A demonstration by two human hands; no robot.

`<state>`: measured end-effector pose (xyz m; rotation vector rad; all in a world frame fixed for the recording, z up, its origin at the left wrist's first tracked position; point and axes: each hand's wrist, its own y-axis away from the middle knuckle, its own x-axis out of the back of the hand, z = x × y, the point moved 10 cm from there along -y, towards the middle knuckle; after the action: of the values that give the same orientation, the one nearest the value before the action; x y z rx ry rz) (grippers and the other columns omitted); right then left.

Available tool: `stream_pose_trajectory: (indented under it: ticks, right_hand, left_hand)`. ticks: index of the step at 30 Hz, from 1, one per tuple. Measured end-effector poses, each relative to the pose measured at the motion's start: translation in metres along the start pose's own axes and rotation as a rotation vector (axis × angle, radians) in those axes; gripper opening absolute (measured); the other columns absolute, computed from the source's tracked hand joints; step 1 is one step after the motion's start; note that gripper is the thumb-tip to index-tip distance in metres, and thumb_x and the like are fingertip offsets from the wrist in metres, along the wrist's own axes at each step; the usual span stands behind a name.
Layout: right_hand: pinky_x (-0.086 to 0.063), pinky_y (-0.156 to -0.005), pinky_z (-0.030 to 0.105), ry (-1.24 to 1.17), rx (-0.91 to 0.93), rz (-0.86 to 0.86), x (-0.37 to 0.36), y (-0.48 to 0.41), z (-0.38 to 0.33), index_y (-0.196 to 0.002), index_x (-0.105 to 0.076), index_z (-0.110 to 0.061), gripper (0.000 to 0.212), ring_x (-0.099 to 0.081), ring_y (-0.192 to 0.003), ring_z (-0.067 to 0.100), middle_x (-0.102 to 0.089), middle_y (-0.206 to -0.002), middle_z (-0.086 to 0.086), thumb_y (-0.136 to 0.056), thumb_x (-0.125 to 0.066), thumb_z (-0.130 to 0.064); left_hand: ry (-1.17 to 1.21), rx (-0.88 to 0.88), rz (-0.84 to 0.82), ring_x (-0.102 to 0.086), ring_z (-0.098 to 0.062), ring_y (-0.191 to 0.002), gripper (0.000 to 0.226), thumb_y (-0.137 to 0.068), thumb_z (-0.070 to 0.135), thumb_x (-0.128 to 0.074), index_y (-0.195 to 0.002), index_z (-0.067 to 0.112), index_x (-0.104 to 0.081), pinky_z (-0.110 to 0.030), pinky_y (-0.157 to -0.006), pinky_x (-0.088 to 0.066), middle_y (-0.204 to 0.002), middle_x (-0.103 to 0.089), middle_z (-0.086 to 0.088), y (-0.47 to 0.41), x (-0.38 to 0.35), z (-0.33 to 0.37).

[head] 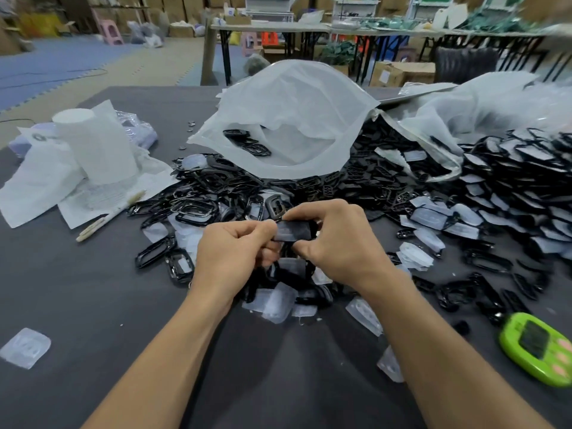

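Both my hands meet over the middle of the dark grey table [93,305]. My left hand [232,255] and my right hand [337,243] pinch the two ends of a small black frame part with a clear plastic insert [292,231], held a little above the table. Under and beyond my hands lies a heap of loose black plastic frames [198,209]. Several clear plastic inserts [278,300] lie scattered below my wrists. At the right, black frames fitted with clear inserts [510,193] lie in overlapping rows.
A large open white plastic bag [294,119] with a few black frames inside stands behind the heap. White paper and a roll [93,144] lie at the left, with a pen [108,216] beside them. A green timer [538,346] sits at the right edge. One clear insert [26,347] lies near left.
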<state>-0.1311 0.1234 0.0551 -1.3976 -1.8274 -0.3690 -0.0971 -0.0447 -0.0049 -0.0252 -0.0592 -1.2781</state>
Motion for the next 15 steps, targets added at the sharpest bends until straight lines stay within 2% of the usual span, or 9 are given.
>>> stream_pose_trajectory:
  ticks: [1,3,4,6,9,11,13,15]
  right_hand:
    - [-0.039,-0.074,-0.005,0.018,-0.042,0.009,0.011,0.001,0.013,-0.109,-0.08,-0.033,0.042,-0.06,-0.08,-0.017,-0.076,-0.096,-0.02,-0.073,-0.083,-0.01]
    - [-0.04,-0.068,-0.006,0.09,-0.161,0.016,0.041,0.001,0.048,-0.109,-0.081,-0.029,0.042,-0.059,-0.073,-0.019,-0.076,-0.097,-0.017,-0.073,-0.082,-0.008]
    - [-0.041,-0.072,-0.004,0.141,-0.229,0.025,0.062,0.0,0.068,-0.11,-0.081,-0.027,0.041,-0.061,-0.076,-0.015,-0.077,-0.101,-0.014,-0.074,-0.082,-0.007]
    - [-0.049,-0.086,0.012,0.264,-0.358,0.057,0.105,0.001,0.106,-0.111,-0.08,-0.025,0.04,-0.067,-0.093,0.002,-0.079,-0.111,-0.006,-0.075,-0.083,-0.009]
    - [-0.05,-0.096,0.025,0.4,-0.497,0.085,0.15,0.008,0.145,-0.119,-0.077,-0.022,0.046,-0.069,-0.11,0.017,-0.076,-0.12,0.0,-0.074,-0.088,-0.018]
    - [-0.049,-0.102,0.028,0.413,-0.523,0.092,0.16,0.011,0.156,-0.129,-0.071,-0.023,0.06,-0.066,-0.118,0.021,-0.073,-0.128,0.002,-0.072,-0.09,-0.019]
    - [-0.046,-0.095,0.024,0.433,-0.486,0.089,0.156,0.008,0.153,-0.131,-0.07,-0.026,0.061,-0.065,-0.118,0.022,-0.071,-0.129,0.003,-0.073,-0.087,-0.02]
    - [-0.041,-0.088,0.02,0.425,-0.413,0.108,0.142,0.002,0.141,-0.124,-0.074,-0.027,0.048,-0.065,-0.113,0.019,-0.073,-0.125,0.003,-0.077,-0.083,-0.017]
  left_hand:
    - [-0.081,-0.044,0.029,-0.073,-0.016,-0.063,0.013,-0.09,0.037,-0.075,-0.083,0.031,-0.083,-0.032,-0.064,-0.06,-0.073,-0.078,0.0,0.002,0.002,0.004]
    - [-0.273,-0.144,0.119,-0.074,-0.003,-0.07,0.007,-0.088,0.045,-0.076,-0.083,0.043,-0.081,-0.027,-0.069,-0.058,-0.074,-0.077,0.016,0.009,0.009,0.017]
    - [-0.33,-0.179,0.151,-0.073,0.004,-0.074,0.003,-0.086,0.043,-0.078,-0.084,0.044,-0.08,-0.023,-0.07,-0.055,-0.076,-0.076,0.024,0.013,0.01,0.024]
    - [-0.401,-0.216,0.163,-0.068,0.012,-0.081,0.01,-0.086,0.037,-0.079,-0.092,0.045,-0.078,-0.016,-0.073,-0.052,-0.081,-0.073,0.032,0.02,0.007,0.032]
    - [-0.56,-0.264,0.18,-0.067,0.007,-0.086,0.023,-0.086,0.037,-0.075,-0.108,0.045,-0.076,-0.016,-0.082,-0.047,-0.094,-0.074,0.03,0.028,-0.001,0.038]
    - [-0.659,-0.295,0.213,-0.07,-0.007,-0.087,0.03,-0.087,0.038,-0.072,-0.116,0.045,-0.074,-0.026,-0.085,-0.05,-0.109,-0.075,0.022,0.03,-0.002,0.042]
    - [-0.73,-0.31,0.23,-0.067,-0.016,-0.116,0.035,-0.089,0.034,-0.072,-0.123,0.042,-0.073,-0.035,-0.104,-0.049,-0.132,-0.07,0.01,0.028,-0.002,0.042]
    - [-0.808,-0.322,0.244,-0.051,-0.018,-0.139,0.04,-0.091,0.028,-0.072,-0.13,0.035,-0.071,-0.037,-0.12,-0.035,-0.143,-0.064,0.0,0.025,-0.001,0.042]
